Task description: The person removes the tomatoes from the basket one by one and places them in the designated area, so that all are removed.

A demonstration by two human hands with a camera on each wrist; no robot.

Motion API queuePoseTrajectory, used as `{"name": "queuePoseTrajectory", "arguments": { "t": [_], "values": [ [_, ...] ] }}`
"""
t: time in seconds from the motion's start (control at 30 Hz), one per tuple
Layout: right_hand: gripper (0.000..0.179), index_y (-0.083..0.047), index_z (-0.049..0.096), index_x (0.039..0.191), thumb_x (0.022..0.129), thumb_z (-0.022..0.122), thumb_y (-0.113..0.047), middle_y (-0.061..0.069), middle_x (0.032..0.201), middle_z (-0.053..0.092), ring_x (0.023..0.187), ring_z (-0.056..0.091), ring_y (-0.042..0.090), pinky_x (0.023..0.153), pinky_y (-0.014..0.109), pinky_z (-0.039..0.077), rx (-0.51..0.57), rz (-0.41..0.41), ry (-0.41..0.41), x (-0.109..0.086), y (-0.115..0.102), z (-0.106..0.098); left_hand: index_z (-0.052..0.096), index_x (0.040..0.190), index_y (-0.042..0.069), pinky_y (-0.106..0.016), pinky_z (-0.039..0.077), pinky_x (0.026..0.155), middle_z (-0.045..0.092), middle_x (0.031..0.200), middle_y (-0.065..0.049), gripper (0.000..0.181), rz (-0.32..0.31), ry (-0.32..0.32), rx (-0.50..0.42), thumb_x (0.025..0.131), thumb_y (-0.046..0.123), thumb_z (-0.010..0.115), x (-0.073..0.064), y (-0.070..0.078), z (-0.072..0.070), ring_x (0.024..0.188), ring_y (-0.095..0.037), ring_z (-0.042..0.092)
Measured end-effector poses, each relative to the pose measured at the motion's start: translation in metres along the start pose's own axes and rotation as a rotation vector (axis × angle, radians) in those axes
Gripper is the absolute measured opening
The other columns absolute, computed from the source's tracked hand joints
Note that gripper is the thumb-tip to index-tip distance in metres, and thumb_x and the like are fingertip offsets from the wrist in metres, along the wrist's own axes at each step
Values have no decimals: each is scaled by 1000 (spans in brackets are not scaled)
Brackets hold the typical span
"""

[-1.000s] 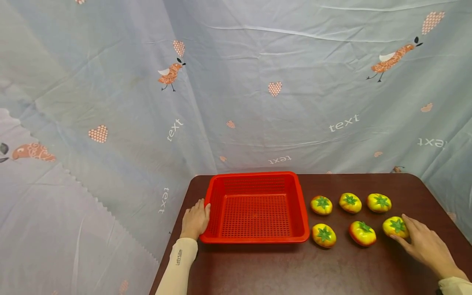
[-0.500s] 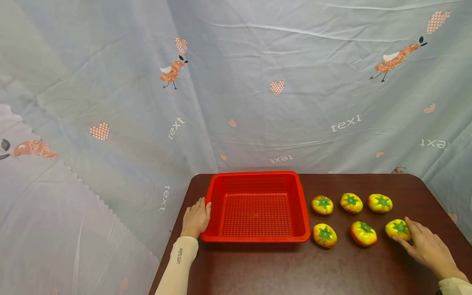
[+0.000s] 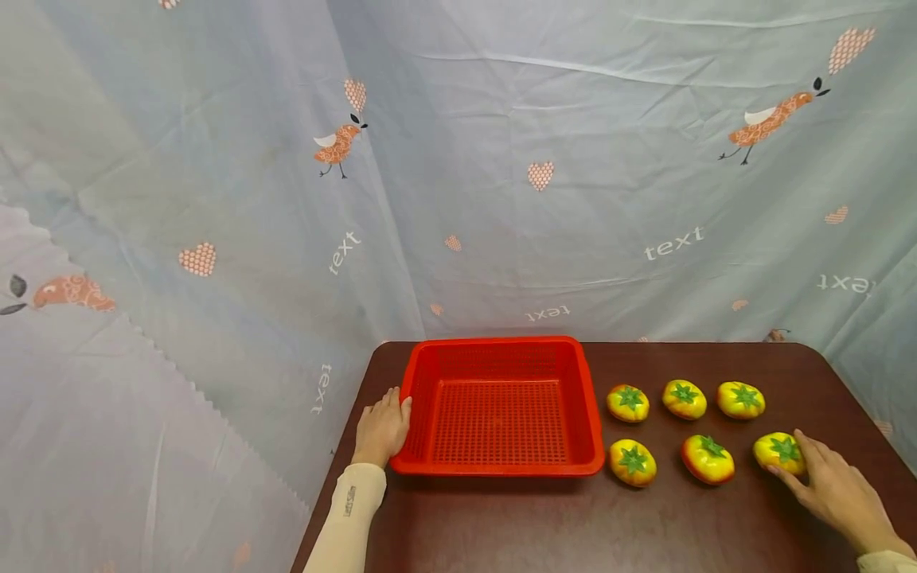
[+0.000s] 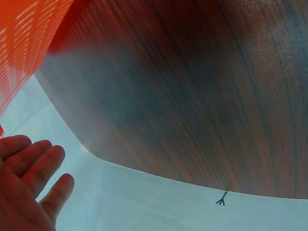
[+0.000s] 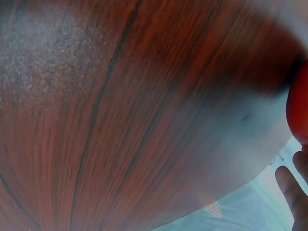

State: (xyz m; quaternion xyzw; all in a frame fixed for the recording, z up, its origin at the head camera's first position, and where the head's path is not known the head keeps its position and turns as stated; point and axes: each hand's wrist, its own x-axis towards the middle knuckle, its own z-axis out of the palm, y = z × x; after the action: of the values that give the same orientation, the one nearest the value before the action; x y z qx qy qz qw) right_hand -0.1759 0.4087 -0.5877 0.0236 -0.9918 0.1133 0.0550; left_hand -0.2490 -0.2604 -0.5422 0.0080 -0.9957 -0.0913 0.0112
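Observation:
My left hand [image 3: 383,427] rests with its fingers extended along the left rim of a red perforated plastic basket [image 3: 589,402]. In the left wrist view those fingers [image 4: 43,169] look fairly straight, beside the basket wall [image 4: 29,36]. At the right, my right hand [image 3: 840,487] holds a yellow-red tomato [image 3: 779,452] with a green star-shaped top, thumb at its near side and fingers at its far side. The tomato is on or close to the table. Only its red side [image 5: 299,103] and a few fingertips [image 5: 288,185] enter the right wrist view.
Several similar tomatoes [image 3: 684,399] sit in two rows between basket and right hand, the nearest being one tomato [image 3: 708,460] to its left. The dark brown table [image 3: 573,525] has rounded far corners. A patterned grey-blue curtain [image 3: 473,199] hangs behind and to the left.
My right hand and its tomato have shifted slightly right and toward me, away from the neighbouring tomato. The left hand and basket keep their places; the head view shifts a little.

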Motion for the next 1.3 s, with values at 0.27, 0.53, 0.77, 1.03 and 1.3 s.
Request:
{"name": "queuePoseTrajectory", "arguments": {
  "t": [0.27, 0.53, 0.77, 1.03, 1.3],
  "values": [
    [84, 24, 41, 131, 92, 64, -47, 45, 118, 48, 101, 50, 59, 81, 67, 43, 0, -4, 20, 0, -1, 2, 42, 143, -7, -53, 39, 106, 49, 144, -24, 58, 0, 14, 4, 107, 36, 29, -2, 1, 1, 131, -38, 50],
    [84, 22, 40, 132, 92, 64, -48, 43, 118, 48, 101, 51, 58, 80, 67, 43, 1, -12, 30, 0, -3, 3, 42, 143, -7, -53, 39, 106, 49, 144, -25, 58, -4, 10, 0, 107, 35, 29, -2, 2, 0, 131, -39, 50],
    [88, 23, 37, 134, 93, 60, -51, 45, 120, 46, 103, 49, 60, 82, 68, 43, -4, 12, -20, 1, -3, 2, 41, 144, -7, -54, 38, 107, 48, 145, -25, 58, -5, 13, -3, 107, 36, 29, -2, 1, 1, 131, -39, 49],
    [85, 23, 37, 134, 94, 60, -48, 44, 123, 45, 105, 49, 59, 82, 69, 42, -12, 0, -17, -1, -2, 2, 42, 143, -8, -54, 37, 107, 49, 144, -26, 60, -18, 38, -2, 106, 38, 32, -4, -2, 1, 131, -40, 49],
    [83, 23, 38, 133, 94, 61, -46, 45, 125, 44, 105, 50, 60, 82, 68, 43, -18, -16, -16, -2, -2, 0, 45, 142, -5, -53, 39, 107, 53, 140, -24, 63, 0, 136, 29, 106, 44, 30, -5, -3, -2, 126, -38, 54]
  ]
}}
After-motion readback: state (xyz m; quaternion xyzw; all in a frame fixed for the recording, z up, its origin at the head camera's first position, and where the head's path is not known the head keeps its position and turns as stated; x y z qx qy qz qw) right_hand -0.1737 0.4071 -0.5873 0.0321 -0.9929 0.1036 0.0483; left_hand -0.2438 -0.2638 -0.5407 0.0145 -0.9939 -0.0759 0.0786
